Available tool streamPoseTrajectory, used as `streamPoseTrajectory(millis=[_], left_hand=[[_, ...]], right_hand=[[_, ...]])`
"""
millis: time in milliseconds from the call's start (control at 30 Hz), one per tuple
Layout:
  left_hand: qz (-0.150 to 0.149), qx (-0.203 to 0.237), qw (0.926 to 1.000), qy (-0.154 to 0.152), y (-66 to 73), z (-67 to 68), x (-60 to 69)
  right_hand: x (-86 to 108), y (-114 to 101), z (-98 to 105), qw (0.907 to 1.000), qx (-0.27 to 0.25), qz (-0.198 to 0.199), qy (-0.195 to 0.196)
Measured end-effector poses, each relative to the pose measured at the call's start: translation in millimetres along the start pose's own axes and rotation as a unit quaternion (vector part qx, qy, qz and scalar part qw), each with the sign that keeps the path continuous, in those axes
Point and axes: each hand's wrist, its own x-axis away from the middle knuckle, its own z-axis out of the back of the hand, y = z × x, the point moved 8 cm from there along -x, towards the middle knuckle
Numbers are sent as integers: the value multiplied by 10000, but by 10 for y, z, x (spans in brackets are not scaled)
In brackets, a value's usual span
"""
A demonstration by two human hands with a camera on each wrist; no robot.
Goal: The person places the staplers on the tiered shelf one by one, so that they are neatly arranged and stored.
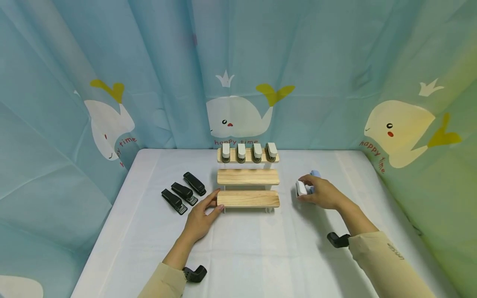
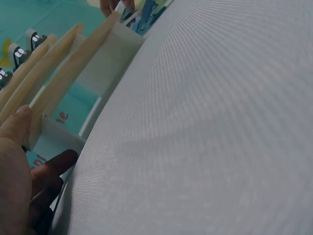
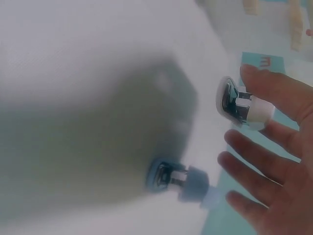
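A three-step wooden display stand (image 1: 248, 177) with white supports stands mid-table. My left hand (image 1: 199, 219) grips the left end of its lowest step, thumb on the wood and fingers by the white support (image 2: 54, 136). Right of the stand, my right hand (image 1: 322, 193) pinches a small white stapler (image 3: 249, 107) between thumb and index finger, the other fingers spread. Close to that hand is a light blue stapler (image 3: 183, 181), partly hidden by it in the head view (image 1: 315, 173). Several small white-topped staplers (image 1: 241, 152) stand in a row on the top step.
Three black staplers (image 1: 183, 193) lie slanted on the white tablecloth (image 1: 242, 256), left of the stand. A blue curtain (image 1: 320, 49) with whale prints hangs behind the table and along its sides. Each wrist wears a black camera mount (image 1: 338, 239).
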Motion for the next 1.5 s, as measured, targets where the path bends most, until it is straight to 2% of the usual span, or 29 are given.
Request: streamPoseTrajectory(millis=[867,1133,1500], left_hand=[[-7,30,10000,13,-27,-16,-10],[-9,53,10000,33,-39,-11,-9],[-18,39,10000,54,-41,-10,-8]], right_hand=[[-3,-298,112,9998,0,137,169],[2,-461,173,9988,-66,393,298],[8,-633,222,9974,-235,488,483]])
